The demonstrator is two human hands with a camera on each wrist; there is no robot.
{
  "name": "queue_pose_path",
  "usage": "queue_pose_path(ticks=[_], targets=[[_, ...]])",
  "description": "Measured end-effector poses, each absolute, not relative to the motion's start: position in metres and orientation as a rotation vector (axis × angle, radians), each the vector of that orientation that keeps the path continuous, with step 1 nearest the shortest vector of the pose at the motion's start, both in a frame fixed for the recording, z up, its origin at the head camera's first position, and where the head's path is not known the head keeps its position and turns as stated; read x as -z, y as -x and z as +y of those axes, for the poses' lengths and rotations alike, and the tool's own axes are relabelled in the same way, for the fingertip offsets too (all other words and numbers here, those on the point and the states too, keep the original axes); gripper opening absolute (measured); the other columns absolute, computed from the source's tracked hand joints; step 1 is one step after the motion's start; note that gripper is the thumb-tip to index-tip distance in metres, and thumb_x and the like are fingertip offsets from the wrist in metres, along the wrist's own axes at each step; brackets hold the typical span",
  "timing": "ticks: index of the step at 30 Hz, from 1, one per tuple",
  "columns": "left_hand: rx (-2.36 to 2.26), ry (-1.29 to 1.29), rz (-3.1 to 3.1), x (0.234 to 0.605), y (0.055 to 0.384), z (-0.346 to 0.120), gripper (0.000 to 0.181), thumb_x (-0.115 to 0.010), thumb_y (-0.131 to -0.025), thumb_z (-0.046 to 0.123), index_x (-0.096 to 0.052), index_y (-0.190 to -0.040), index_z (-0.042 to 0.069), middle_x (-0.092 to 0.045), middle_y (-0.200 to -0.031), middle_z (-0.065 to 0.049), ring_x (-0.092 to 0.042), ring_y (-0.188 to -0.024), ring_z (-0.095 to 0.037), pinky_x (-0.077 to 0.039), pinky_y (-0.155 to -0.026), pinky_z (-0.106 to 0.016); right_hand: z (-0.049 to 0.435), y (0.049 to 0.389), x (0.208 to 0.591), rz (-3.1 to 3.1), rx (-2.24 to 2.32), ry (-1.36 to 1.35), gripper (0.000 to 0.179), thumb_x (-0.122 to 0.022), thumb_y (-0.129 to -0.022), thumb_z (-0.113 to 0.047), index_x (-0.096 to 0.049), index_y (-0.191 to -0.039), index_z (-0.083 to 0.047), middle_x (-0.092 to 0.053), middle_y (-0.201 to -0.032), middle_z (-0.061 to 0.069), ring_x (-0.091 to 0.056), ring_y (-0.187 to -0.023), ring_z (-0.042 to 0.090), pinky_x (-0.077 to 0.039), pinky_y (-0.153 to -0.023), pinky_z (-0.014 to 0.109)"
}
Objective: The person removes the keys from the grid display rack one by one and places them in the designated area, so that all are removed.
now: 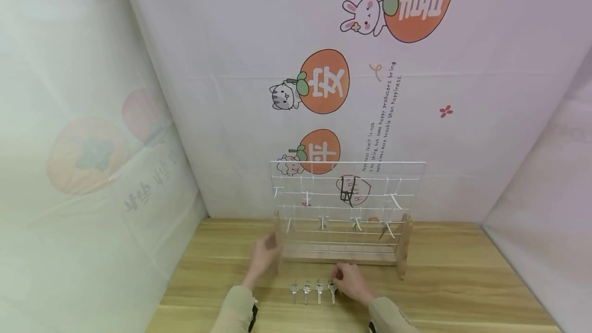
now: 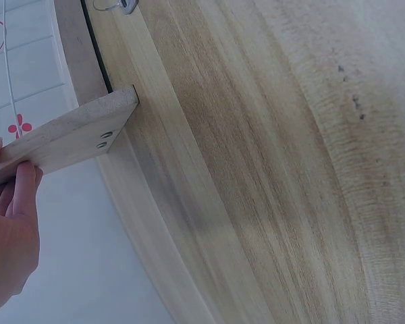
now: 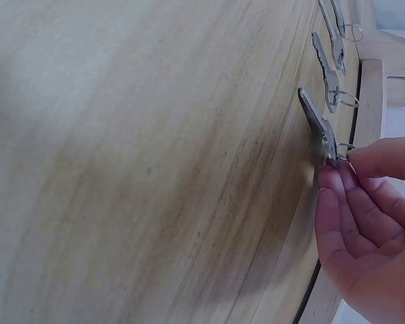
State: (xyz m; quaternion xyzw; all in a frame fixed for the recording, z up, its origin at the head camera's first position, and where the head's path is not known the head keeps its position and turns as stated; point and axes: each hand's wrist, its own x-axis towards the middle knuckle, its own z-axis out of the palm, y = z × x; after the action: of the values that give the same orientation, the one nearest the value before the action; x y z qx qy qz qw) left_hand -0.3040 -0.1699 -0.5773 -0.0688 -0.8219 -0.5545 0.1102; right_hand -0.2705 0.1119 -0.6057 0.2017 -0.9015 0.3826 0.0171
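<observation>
My right hand (image 1: 350, 280) pinches the ring of the rightmost silver key (image 1: 332, 292) between thumb and fingertips. In the right wrist view this key (image 3: 314, 116) slants over the wood with its ring at the fingertips. Beside it, more keys, each with a small ring, lie in a row, among them a key (image 1: 319, 292). My left hand (image 1: 264, 253) holds the left wooden post (image 1: 277, 227) of a wire rack. In the left wrist view, fingers and thumb are on opposite faces of the wooden post (image 2: 88, 125).
The rack's white wire grid (image 1: 347, 162) carries several hooks, such as a white hook (image 1: 395, 201) at the right. A second wooden post (image 1: 404, 245) and a bottom bar (image 1: 342, 260) frame it. Printed cloth walls (image 1: 240, 132) enclose the wooden table (image 1: 462, 281) behind and on both sides.
</observation>
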Motion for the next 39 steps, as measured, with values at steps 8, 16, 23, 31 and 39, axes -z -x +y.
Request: queue_pose_path(ticks=[8,16,23,31,39], targets=[[1.669,0.207,-2.402,0.579,0.304,-0.170,0.048,-0.069,-0.088,0.004,-0.055,-0.133,-0.006,-0.066,-0.124,-0.026,-0.065,-0.114,-0.041,-0.056,-0.099,-0.050,0.113,0.269,0.604,-2.810,-1.176,-0.663,0.011,-0.070,-0.077,0.003,-0.063,-0.081,-0.005,-0.064,-0.076,0.001,-0.049,-0.066,-0.001,-0.044,-0.055,0.014],[1.624,0.178,-2.429,0.578,0.304,-0.169,0.051,-0.070,-0.087,0.004,-0.054,-0.134,-0.007,-0.066,-0.125,-0.027,-0.065,-0.114,-0.040,-0.057,-0.098,-0.048,0.116,0.268,0.604,-2.780,-1.186,-0.694,0.012,-0.071,-0.077,0.003,-0.063,-0.081,-0.004,-0.065,-0.075,0.001,-0.048,-0.066,-0.004,-0.045,-0.055,0.014],[1.622,0.181,-2.436,0.575,0.302,-0.168,0.052,-0.070,-0.088,0.005,-0.052,-0.136,-0.007,-0.064,-0.126,-0.028,-0.064,-0.115,-0.042,-0.057,-0.098,-0.048,0.118,0.269,0.592,-2.757,-1.269,-0.750,0.008,-0.068,-0.080,0.003,-0.064,-0.088,0.002,-0.068,-0.077,0.005,-0.052,-0.064,-0.003,-0.049,-0.056,0.014],[1.608,0.196,-2.419,0.573,0.300,-0.169,0.050,-0.071,-0.088,0.006,-0.055,-0.133,-0.008,-0.066,-0.123,-0.029,-0.065,-0.112,-0.042,-0.059,-0.095,-0.048,0.110,0.272,0.575,-2.758,-1.262,-0.719,0.008,-0.066,-0.085,0.001,-0.065,-0.093,0.000,-0.069,-0.084,0.007,-0.058,-0.072,0.001,-0.052,-0.062,0.016],[1.596,0.197,-2.424,0.573,0.301,-0.169,0.050,-0.071,-0.088,0.005,-0.055,-0.134,-0.008,-0.065,-0.124,-0.030,-0.065,-0.113,-0.043,-0.059,-0.095,-0.048,0.095,0.270,0.552,-2.725,-1.256,-0.642,0.010,-0.065,-0.089,-0.003,-0.066,-0.099,-0.005,-0.071,-0.092,0.004,-0.065,-0.080,0.012,-0.055,-0.069,0.015]])
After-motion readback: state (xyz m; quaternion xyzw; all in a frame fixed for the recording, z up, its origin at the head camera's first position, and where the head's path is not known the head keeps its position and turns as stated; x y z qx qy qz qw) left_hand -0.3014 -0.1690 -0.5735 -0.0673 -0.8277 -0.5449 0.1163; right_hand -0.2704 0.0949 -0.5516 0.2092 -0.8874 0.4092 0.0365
